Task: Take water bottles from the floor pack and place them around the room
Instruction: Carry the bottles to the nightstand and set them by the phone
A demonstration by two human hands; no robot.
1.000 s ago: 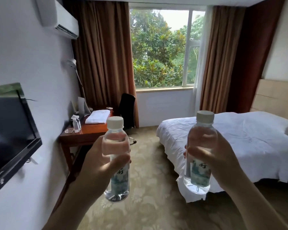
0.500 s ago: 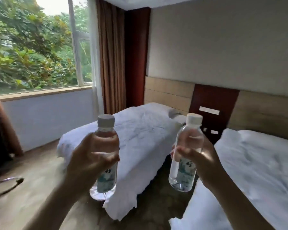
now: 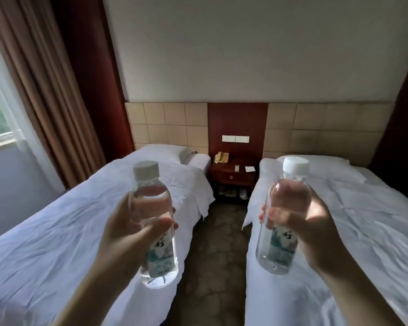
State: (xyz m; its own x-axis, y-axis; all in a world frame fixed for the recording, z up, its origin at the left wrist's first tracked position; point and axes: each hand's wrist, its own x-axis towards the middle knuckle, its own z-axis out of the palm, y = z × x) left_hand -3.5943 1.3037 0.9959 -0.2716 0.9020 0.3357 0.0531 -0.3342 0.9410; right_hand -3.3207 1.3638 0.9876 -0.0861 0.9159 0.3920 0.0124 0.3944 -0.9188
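Note:
I hold two clear water bottles upright in front of me, each with a white cap and a teal label. My left hand [image 3: 127, 234] is wrapped around the middle of the left bottle [image 3: 159, 260]. My right hand [image 3: 309, 229] grips the right bottle [image 3: 277, 250] at the same height. Both bottles look full. The floor pack is out of view.
Two beds with white sheets flank a narrow carpeted aisle [image 3: 219, 250]: the left bed [image 3: 57, 231] and the right bed [image 3: 363, 231]. At the aisle's far end stands a dark wooden nightstand [image 3: 232, 176] with a telephone [image 3: 221, 157] and small cards. Brown curtains [image 3: 45, 90] and a window are at left.
My view has swung right, from the desk and window to the aisle between the two beds and the nightstand. Both hands still hold their bottles upright in the same pose.

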